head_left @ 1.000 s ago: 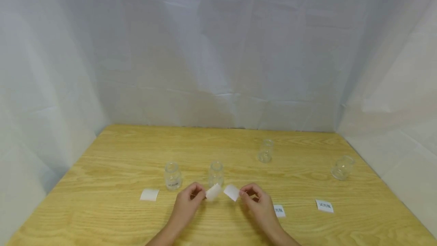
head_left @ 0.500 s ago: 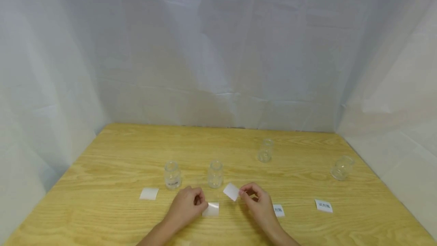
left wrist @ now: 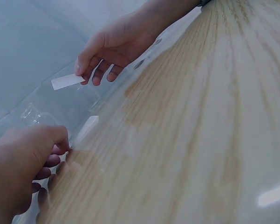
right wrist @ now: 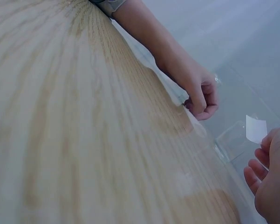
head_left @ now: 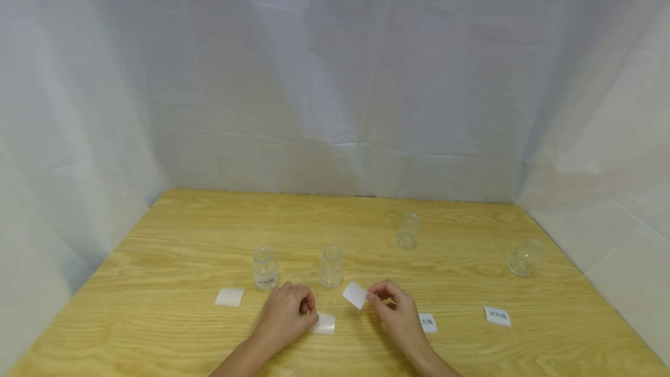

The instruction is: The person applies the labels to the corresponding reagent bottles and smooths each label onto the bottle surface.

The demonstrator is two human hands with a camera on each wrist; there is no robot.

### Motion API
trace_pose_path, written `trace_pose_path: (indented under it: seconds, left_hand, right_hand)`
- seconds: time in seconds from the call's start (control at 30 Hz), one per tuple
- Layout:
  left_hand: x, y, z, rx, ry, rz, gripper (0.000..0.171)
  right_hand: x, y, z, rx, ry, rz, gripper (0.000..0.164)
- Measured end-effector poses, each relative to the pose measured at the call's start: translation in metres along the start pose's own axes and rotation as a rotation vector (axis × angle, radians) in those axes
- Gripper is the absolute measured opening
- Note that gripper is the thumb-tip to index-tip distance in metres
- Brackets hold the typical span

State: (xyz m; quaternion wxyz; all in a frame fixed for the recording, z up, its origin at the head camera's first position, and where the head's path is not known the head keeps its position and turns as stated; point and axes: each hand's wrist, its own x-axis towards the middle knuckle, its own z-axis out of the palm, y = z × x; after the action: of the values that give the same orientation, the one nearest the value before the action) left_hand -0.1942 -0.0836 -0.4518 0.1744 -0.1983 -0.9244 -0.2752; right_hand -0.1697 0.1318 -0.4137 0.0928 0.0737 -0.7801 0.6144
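My right hand (head_left: 399, 316) pinches a small white sticker label (head_left: 355, 294) by one edge between thumb and fingers, holding it above the table with a blank side showing. The label (right wrist: 256, 129) also appears in the right wrist view. My left hand (head_left: 287, 313) has curled fingers low over the table, thumb and forefinger at the left edge of a glossy white backing paper (head_left: 325, 324). That paper lies on the wood, its left edge hidden by the fingers. Just beyond stands a clear glass bottle (head_left: 331, 269); left of it, another glass bottle (head_left: 265, 269) bears a printed label.
Two more glass bottles stand farther off, one at the back (head_left: 407, 231) and one at the right (head_left: 526, 258). Two printed labels (head_left: 497, 316) (head_left: 428, 323) lie right of my right hand. A blank paper square (head_left: 229, 297) lies at the left. White sheeting surrounds the table.
My left hand has come down and towards me, bringing the backing paper from the air, near the label, onto the table. The right hand and its label have stayed almost still.
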Motion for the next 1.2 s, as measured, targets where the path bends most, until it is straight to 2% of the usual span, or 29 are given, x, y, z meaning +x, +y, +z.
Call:
trace_pose_path:
  seconds: [0.17, 0.27, 0.33, 0.43, 0.53, 0.6, 0.77, 0.9, 1.03, 1.2]
  left_hand:
    - [0.000, 0.000, 0.002, -0.024, 0.027, -0.001, 0.016]
    - [-0.001, 0.001, 0.003, -0.079, 0.093, 0.021, 0.018]
    - [-0.001, 0.002, 0.004, -0.146, 0.144, 0.080, 0.020]
    - [-0.001, 0.009, 0.005, -0.262, 0.195, 0.239, 0.020]
    - [-0.003, 0.018, 0.007, -0.322, 0.186, 0.366, 0.021]
    - [-0.004, 0.023, 0.010, -0.319, 0.175, 0.395, 0.026]
    - [-0.005, 0.025, 0.015, -0.269, 0.137, 0.372, 0.039]
    - [-0.006, 0.026, 0.015, -0.274, 0.106, 0.345, 0.042]
    - [-0.007, 0.027, 0.015, -0.320, 0.068, 0.320, 0.043]
    - [-0.008, 0.028, 0.015, -0.419, 0.006, 0.294, 0.041]
  right_hand:
    - [0.000, 0.000, 0.000, -0.001, 0.000, -0.002, 0.005]
    - [0.000, 0.001, 0.001, -0.004, -0.007, -0.005, 0.006]
    - [0.000, 0.001, 0.001, 0.000, -0.016, -0.001, 0.006]
    - [0.001, 0.002, 0.001, 0.007, -0.035, 0.005, 0.004]
    - [0.001, 0.002, 0.001, -0.005, -0.054, 0.008, 0.004]
    - [0.002, 0.001, 0.001, -0.016, -0.065, 0.013, 0.004]
    - [0.003, 0.006, 0.000, 0.020, -0.102, 0.020, 0.003]
    - [0.007, 0.023, 0.000, 0.081, -0.155, 0.039, 0.005]
    - [0.009, 0.036, 0.000, 0.117, -0.211, 0.041, 0.009]
    - [0.007, 0.036, 0.001, 0.135, -0.276, 0.009, 0.015]
